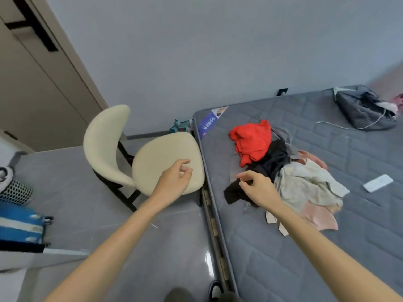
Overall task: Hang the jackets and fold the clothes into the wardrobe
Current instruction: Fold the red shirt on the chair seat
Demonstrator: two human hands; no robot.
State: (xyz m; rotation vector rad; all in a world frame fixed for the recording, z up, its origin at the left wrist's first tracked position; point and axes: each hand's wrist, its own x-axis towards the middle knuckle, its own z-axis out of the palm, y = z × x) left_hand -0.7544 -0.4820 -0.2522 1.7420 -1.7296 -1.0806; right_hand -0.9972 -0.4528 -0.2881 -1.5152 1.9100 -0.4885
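The left hand (174, 182) hovers over the cream chair seat (157, 153), fingers loosely curled and holding nothing. The right hand (258, 188) is slack-fingered just over the black garment (270, 162) on the mattress (327, 258); whether it touches is unclear. A red garment (253, 140) lies just beyond.

You had a crumpled heap of clothes on the mattress (283, 269): a red garment (250, 140) farthest away, a black garment (272, 160) spilling from under it toward the mattress edge, a cream garment (305, 184) beside that, and pink fabric (318, 219) nearest you. A grey jacket (362, 110) lay bunched at the far corner.
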